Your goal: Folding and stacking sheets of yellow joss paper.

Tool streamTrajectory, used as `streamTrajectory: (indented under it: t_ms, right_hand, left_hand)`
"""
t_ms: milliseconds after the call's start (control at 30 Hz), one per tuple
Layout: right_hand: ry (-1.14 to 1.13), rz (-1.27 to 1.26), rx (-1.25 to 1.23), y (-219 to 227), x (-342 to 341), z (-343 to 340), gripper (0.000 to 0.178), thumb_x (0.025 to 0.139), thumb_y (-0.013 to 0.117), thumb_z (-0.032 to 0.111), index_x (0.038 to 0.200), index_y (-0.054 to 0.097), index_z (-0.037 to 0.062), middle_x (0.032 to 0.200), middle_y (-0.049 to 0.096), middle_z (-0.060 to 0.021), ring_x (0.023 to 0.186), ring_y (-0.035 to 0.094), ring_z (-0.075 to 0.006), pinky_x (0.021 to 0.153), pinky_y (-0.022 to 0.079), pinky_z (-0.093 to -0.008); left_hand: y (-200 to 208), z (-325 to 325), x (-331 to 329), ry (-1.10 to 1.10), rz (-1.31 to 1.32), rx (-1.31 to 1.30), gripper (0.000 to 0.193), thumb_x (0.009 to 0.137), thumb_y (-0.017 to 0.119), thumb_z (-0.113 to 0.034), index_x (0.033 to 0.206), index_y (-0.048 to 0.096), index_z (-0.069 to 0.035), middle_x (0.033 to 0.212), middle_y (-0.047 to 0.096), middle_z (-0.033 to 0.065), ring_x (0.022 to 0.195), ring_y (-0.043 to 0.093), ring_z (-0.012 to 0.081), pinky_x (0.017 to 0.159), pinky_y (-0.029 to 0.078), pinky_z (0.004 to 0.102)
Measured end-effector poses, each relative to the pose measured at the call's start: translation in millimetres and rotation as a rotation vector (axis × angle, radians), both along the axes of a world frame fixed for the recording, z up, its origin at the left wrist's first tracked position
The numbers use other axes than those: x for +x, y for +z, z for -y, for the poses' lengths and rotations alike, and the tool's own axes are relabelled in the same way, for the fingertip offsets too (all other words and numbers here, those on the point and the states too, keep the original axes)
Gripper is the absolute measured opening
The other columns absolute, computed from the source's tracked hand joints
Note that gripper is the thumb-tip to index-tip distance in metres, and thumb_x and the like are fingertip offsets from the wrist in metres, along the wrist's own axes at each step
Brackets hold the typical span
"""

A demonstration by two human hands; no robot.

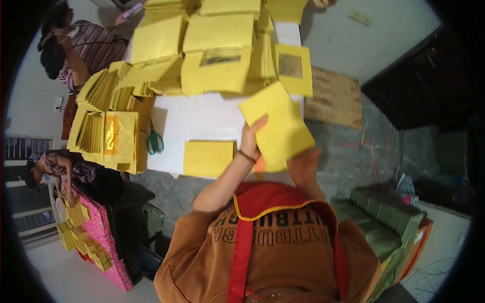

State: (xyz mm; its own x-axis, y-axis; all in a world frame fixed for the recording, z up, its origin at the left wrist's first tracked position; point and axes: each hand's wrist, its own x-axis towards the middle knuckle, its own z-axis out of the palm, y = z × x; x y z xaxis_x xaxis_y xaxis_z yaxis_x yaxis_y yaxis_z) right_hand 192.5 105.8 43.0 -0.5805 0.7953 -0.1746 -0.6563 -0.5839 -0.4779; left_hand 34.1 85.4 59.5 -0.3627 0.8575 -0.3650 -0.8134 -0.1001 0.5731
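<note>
A few yellow paper envelopes are held in front of me, tilted, above the near right edge of the white table. My left hand grips their left side, thumb lying on top. At their lower right edge is my right hand, its fingers stretched out against the paper and partly hidden by it; it does not grip. Below the held envelopes an orange patch shows. A small yellow stack lies on the white table, left of my left hand.
Tall piles of yellow envelopes cover the table's far side, with more bundles at left. Green-handled scissors lie beside them. A wooden board is at right. Two people work at left, one by a pink-covered table. Green seating stands at lower right.
</note>
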Motion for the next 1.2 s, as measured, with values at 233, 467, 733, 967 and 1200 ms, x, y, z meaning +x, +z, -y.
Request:
streamTrajectory:
  t_ms: [233,467,733,967,1200]
  right_hand:
    - [0.334,-0.130,0.044,39.2,63.1,-51.8,0.086,0.078,0.040,0.071,0.134,0.036,0.0062,0.138,0.038,-0.0067,0.127,0.034,-0.0230,0.104,0.027,-0.0378]
    - [0.293,0.467,0.366,63.4,42.4,-51.9,0.088,0.077,0.066,0.028,0.143,0.010,0.0098,0.139,0.031,-0.0117,0.121,0.041,-0.0261,0.098,0.036,-0.0383]
    - [0.282,0.469,0.252,56.2,33.0,-49.4,0.075,0.072,0.065,0.004,0.136,0.025,0.0051,0.127,0.042,-0.0116,0.114,0.047,-0.0231,0.092,0.044,-0.0330]
    - [0.264,0.202,0.176,63.8,46.9,-54.0,0.057,0.076,0.063,0.012,0.127,0.038,0.0014,0.115,0.053,-0.0105,0.102,0.056,-0.0211,0.087,0.047,-0.0333]
    - [0.251,0.134,0.244,64.3,46.3,-67.9,0.053,0.081,0.062,0.019,0.126,0.040,0.0007,0.114,0.055,-0.0105,0.103,0.057,-0.0206,0.084,0.050,-0.0321]
  left_hand:
    - [57.2,-0.8,9.7,-0.232,-0.233,0.144,0.052,0.076,0.066,-0.013,0.119,0.041,0.005,0.109,0.056,0.0155,0.097,0.058,0.0233,0.080,0.049,0.0337]
    - [51.1,-15.1,-0.5,-0.281,-0.366,0.081,0.072,0.071,0.073,-0.015,0.121,0.027,0.008,0.113,0.051,0.0204,0.098,0.057,0.0248,0.081,0.049,0.0339]
    - [67.2,3.5,-19.6,-0.289,-0.234,0.098,0.065,0.089,0.051,-0.036,0.133,0.019,-0.001,0.117,0.049,0.0150,0.103,0.053,0.0228,0.087,0.045,0.0329]
    - [71.9,5.1,-83.1,0.200,-1.633,-0.166,0.032,0.089,0.049,-0.017,0.115,0.042,0.000,0.093,0.050,0.0166,0.087,0.049,0.0300,0.074,0.039,0.0388]
    - [123.1,-33.3,-134.0,0.588,-2.200,-0.196,0.022,0.084,0.054,-0.014,0.106,0.056,-0.010,0.098,0.051,0.0103,0.095,0.045,0.0264,0.082,0.031,0.0419]
